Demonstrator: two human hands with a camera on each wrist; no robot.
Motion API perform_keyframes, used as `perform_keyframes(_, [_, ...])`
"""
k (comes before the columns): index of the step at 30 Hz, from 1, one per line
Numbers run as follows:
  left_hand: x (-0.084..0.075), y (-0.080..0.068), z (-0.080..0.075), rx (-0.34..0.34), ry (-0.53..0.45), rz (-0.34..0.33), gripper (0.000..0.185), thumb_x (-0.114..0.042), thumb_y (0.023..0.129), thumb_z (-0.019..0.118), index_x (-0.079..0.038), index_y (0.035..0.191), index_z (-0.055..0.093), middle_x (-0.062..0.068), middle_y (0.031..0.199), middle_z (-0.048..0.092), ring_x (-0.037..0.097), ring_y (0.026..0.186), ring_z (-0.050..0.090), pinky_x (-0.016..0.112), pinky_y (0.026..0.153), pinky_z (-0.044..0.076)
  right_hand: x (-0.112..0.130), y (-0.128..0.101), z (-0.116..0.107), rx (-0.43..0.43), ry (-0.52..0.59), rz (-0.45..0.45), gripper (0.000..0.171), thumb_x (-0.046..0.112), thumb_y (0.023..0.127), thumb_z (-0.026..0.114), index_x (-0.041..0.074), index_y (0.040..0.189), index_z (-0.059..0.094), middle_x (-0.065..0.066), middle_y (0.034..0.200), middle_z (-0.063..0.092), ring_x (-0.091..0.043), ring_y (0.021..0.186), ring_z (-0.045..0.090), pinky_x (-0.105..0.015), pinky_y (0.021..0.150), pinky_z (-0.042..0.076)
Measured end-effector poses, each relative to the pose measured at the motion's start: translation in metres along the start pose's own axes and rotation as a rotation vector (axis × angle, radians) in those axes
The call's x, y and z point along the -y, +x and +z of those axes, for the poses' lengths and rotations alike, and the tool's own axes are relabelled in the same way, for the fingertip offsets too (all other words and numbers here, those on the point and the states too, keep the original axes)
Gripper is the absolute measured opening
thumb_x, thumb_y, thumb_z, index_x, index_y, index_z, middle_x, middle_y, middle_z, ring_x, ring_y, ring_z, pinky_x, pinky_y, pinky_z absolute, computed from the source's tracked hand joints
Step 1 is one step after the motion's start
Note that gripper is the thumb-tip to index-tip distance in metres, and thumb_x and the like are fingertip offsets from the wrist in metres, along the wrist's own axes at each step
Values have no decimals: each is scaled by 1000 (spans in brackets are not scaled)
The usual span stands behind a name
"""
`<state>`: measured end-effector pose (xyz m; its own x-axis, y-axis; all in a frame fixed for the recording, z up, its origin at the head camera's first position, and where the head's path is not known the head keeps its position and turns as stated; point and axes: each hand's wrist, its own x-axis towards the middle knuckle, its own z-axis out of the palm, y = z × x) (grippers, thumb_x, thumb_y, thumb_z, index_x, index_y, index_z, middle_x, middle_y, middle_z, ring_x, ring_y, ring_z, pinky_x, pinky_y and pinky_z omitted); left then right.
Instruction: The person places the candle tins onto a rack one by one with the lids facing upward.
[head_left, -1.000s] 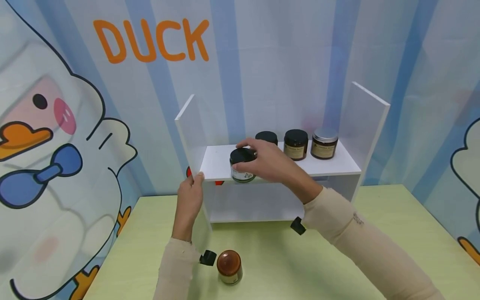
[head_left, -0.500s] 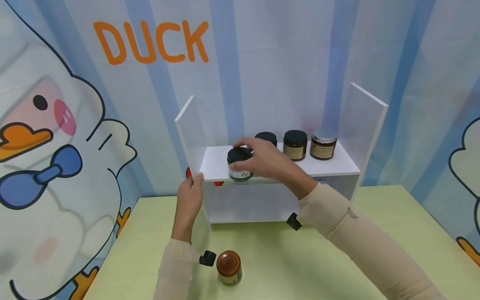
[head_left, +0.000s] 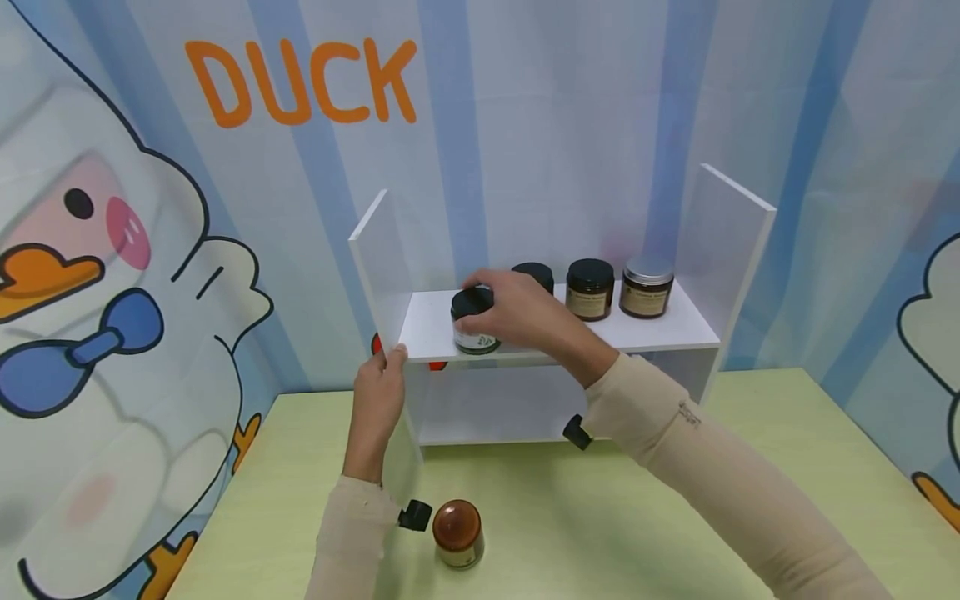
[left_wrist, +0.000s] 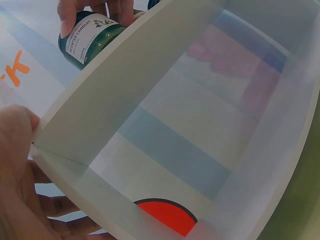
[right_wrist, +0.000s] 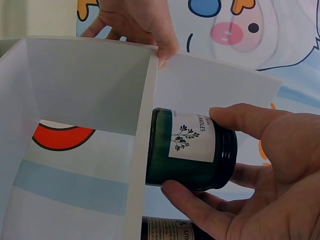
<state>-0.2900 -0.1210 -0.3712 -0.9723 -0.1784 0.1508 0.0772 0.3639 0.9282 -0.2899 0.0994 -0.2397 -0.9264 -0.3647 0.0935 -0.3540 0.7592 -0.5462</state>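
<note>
A green scented candle jar (right_wrist: 187, 145) with a black lid and white label is in my right hand (head_left: 517, 308), thumb and fingers around it. The candle stands upright at the upper board's front, left of the other jars; in the right wrist view its base is at the board. My left hand (head_left: 378, 392) grips the left side panel of the white shelf (head_left: 427, 321) near the upper board, thumb on the front edge and fingers outside the panel. Behind my right hand a black-lidded jar (head_left: 534, 273) is partly hidden.
Farther right on the upper board stand another black-lidded jar (head_left: 590, 292) and a silver-lidded jar (head_left: 648, 289). An amber jar (head_left: 458, 533) is on the pale green table (head_left: 585, 517), close to my left sleeve. Tall side panels (head_left: 731, 250) flank the shelf.
My right hand has moved a little left and back with the candle jar, farther onto the upper board. My left hand has stayed on the side panel.
</note>
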Motion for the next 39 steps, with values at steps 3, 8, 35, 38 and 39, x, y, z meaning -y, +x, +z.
perform_keyframes(3, [-1, 0, 0, 0, -6, 1, 57, -45, 106, 40, 0, 137, 57, 18, 138, 58, 31, 118, 53, 55, 101, 42, 2, 2, -1, 0, -22, -3, 62, 41, 92, 72, 19, 147, 52, -8, 141, 57, -25, 119, 58, -43, 91, 51])
perform_keyframes(8, [-2, -1, 0, -1, -7, -6, 57, -44, 106, 41, 0, 137, 57, 18, 139, 58, 32, 119, 53, 55, 101, 42, 6, 5, -2, 9, -47, -9, 62, 39, 94, 71, 16, 148, 51, -9, 143, 56, -26, 123, 57, -44, 94, 50])
perform_keyframes(35, [-1, -1, 0, -6, -6, -9, 58, -46, 105, 41, -1, 136, 58, 17, 137, 59, 31, 115, 54, 54, 98, 43, 14, 23, -3, 56, -85, 4, 60, 32, 97, 66, 12, 150, 47, -11, 141, 56, -26, 116, 56, -45, 94, 48])
perform_keyframes(38, [-1, 0, 0, -7, -7, -14, 57, -46, 105, 41, -1, 136, 58, 17, 137, 59, 31, 114, 54, 54, 98, 43, 14, 26, -4, 58, -87, 13, 60, 31, 97, 66, 12, 150, 47, -12, 141, 55, -27, 115, 56, -45, 93, 48])
perform_keyframes(39, [-1, 0, 0, -6, -4, -18, 57, -46, 105, 41, -2, 136, 58, 16, 137, 59, 31, 114, 53, 53, 97, 43, 14, 27, -4, 59, -89, 16, 59, 31, 97, 66, 12, 149, 47, -12, 141, 55, -27, 115, 56, -45, 93, 48])
